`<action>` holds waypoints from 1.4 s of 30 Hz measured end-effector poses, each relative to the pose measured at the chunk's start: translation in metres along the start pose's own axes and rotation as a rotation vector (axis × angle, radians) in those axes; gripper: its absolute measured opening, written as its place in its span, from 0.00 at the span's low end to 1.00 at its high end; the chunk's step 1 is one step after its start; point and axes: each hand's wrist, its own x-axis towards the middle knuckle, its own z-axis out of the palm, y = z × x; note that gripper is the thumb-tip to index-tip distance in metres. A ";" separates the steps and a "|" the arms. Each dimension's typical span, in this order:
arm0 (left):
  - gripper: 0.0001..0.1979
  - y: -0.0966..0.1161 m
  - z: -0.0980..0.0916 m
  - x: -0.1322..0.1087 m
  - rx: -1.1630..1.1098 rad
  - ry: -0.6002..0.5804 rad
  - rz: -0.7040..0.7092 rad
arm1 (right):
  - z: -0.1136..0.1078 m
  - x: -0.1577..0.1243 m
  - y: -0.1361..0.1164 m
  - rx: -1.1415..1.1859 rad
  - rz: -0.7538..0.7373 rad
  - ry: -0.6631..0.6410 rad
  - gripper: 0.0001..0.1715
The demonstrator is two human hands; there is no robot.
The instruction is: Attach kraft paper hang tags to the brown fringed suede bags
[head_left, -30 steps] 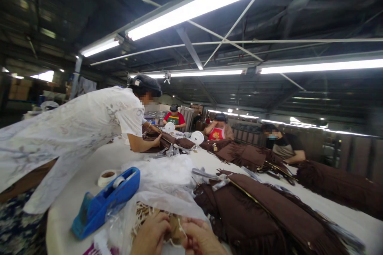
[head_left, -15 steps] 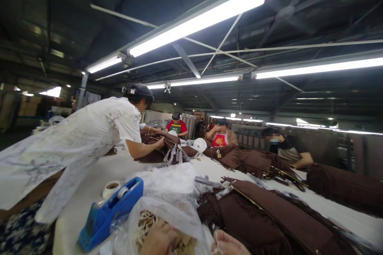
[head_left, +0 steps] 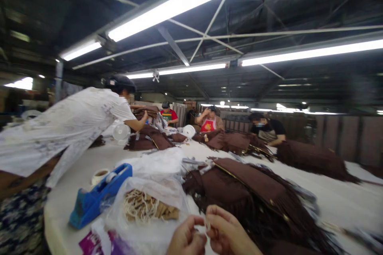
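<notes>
My left hand and my right hand meet at the bottom centre, both closed, fingertips nearly touching. Between them is a thin pale string, pinched by the right fingers; the left fingers are curled right beside it, and whether they grip it too is blurred. To their left, a clear plastic bag lies open, holding tan tags with white strings. Dark brown fringed bags with gold zips lie just beyond and right of my hands.
A blue tape dispenser and a tape roll stand at the left. A person in white leans over the table and lifts brown pieces. Several other people sit along the far side. Purple packaging lies front left.
My left hand has left the plastic bag and come beside my right hand. The view has shifted down and right. The person in white has raised the brown pieces.
</notes>
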 end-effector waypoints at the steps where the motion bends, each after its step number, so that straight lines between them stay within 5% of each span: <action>1: 0.25 0.004 0.005 -0.005 -0.027 0.003 -0.027 | -0.001 -0.008 -0.005 0.005 -0.017 0.051 0.23; 8: 0.30 0.024 0.024 -0.010 -0.088 -0.102 -0.189 | -0.026 -0.039 -0.008 0.063 0.002 0.263 0.23; 13: 0.30 0.029 0.038 -0.006 -0.019 -0.161 -0.155 | -0.036 -0.063 -0.001 -0.055 0.038 0.262 0.27; 21: 0.24 0.043 0.064 -0.005 0.142 -0.263 -0.063 | -0.028 -0.067 -0.003 -0.250 -0.335 0.321 0.23; 28: 0.11 0.057 0.061 0.000 0.084 -0.400 -0.058 | -0.042 -0.089 -0.028 -0.101 -0.379 0.262 0.21; 36: 0.14 0.078 0.084 0.010 -0.047 -0.564 -0.217 | -0.049 -0.121 -0.071 -0.021 -0.449 0.243 0.20; 39: 0.14 0.066 0.087 0.012 0.120 -0.526 -0.180 | -0.062 -0.140 -0.085 -0.117 -0.457 0.316 0.19; 42: 0.09 0.047 0.087 0.008 0.557 -0.551 -0.010 | -0.079 -0.157 -0.089 -0.369 -0.390 0.412 0.16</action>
